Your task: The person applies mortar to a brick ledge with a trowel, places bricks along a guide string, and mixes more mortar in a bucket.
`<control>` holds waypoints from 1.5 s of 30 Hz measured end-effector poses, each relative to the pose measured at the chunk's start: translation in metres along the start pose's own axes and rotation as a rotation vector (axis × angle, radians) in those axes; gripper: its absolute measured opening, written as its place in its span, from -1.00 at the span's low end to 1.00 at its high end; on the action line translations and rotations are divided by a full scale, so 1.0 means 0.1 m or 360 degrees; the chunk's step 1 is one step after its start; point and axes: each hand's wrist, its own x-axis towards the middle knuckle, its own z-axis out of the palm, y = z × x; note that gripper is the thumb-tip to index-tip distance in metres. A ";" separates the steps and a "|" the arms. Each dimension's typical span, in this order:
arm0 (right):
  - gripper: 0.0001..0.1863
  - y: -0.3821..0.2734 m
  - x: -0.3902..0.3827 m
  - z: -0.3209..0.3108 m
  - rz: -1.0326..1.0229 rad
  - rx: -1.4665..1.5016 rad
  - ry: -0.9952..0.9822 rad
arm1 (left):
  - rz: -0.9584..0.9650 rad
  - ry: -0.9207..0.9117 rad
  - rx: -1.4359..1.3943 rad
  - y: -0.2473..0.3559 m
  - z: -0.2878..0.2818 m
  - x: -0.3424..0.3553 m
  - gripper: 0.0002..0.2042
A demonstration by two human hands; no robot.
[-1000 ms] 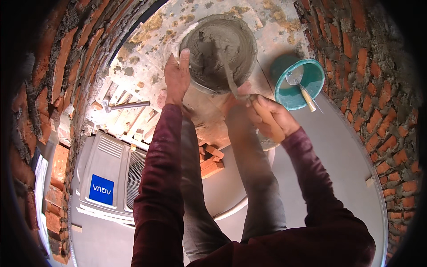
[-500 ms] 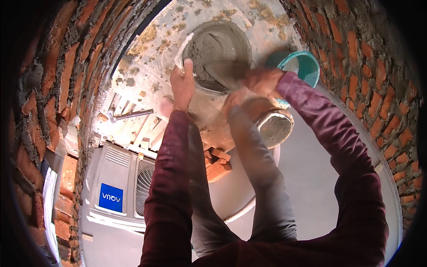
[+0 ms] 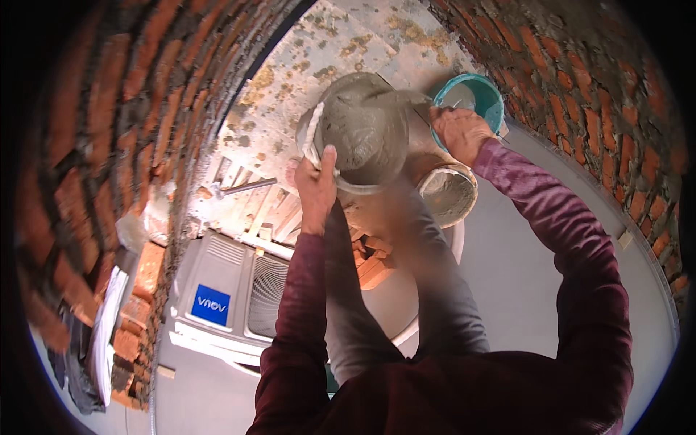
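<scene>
Grey wet mortar (image 3: 357, 139) fills the round bucket (image 3: 360, 190), which stands on the stained floor (image 3: 279, 90) ahead of the person's knees; surface furrowed, inner wall smeared. Left hand (image 3: 317, 190) grasps the bucket at its near left side, where a white rope handle (image 3: 313, 138) meets the rim; thumb points up. Cannot tell whether the fingers close on rope or rim. Right hand (image 3: 461, 135) is clenched round a trowel (image 3: 397, 97), its handle mostly hidden in the fist, the mortar-coated blade reaching over the far right of the bucket. Just behind that hand: teal bucket (image 3: 488, 96). Nearer the right leg, a smaller pail (image 3: 447, 194), grey residue inside. Between the legs, loose orange bricks (image 3: 374, 270). To the left, a hammer (image 3: 248, 187) lies by wooden slats (image 3: 262, 212); nearer, a pale fan unit (image 3: 235, 286). Rough brick walls rise on both sides.
</scene>
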 end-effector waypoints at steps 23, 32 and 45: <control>-0.84 -0.96 -3.11 -1.67 -0.0951 0.1211 -0.0370 | 0.0392 0.0417 -0.0007 3.06 -1.21 -3.04 -0.73; -0.84 -0.77 -3.47 -1.95 -0.0805 0.1435 0.0225 | 0.0372 0.0395 -0.0614 2.72 -1.49 -2.62 -0.65; -0.83 -1.18 -3.94 -3.52 -0.0564 0.2477 0.0647 | 0.0205 0.0712 -0.0368 1.92 -2.51 -2.35 -0.61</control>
